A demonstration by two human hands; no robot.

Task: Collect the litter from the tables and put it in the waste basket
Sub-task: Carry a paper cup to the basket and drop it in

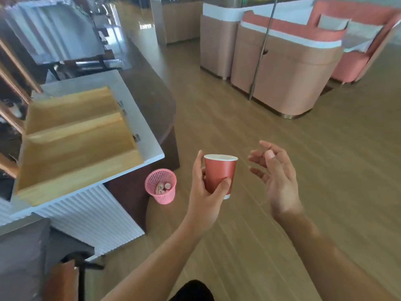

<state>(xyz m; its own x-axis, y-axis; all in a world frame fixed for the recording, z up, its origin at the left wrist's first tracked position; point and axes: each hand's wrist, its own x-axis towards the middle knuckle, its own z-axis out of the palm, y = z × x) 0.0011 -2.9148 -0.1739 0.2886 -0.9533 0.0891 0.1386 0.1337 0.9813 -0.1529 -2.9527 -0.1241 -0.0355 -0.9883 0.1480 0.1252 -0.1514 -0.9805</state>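
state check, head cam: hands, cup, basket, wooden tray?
left hand: grips the red paper cup, thumb in front
right hand: holds nothing, fingers loosely curled
red paper cup: upright, held above the floor
pink waste basket: upright on the floor beside the counter, some litter inside
wooden tray: on the white counter, nothing visible inside

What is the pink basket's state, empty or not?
Not empty: the pink waste basket stands upright on the floor with a few items inside.
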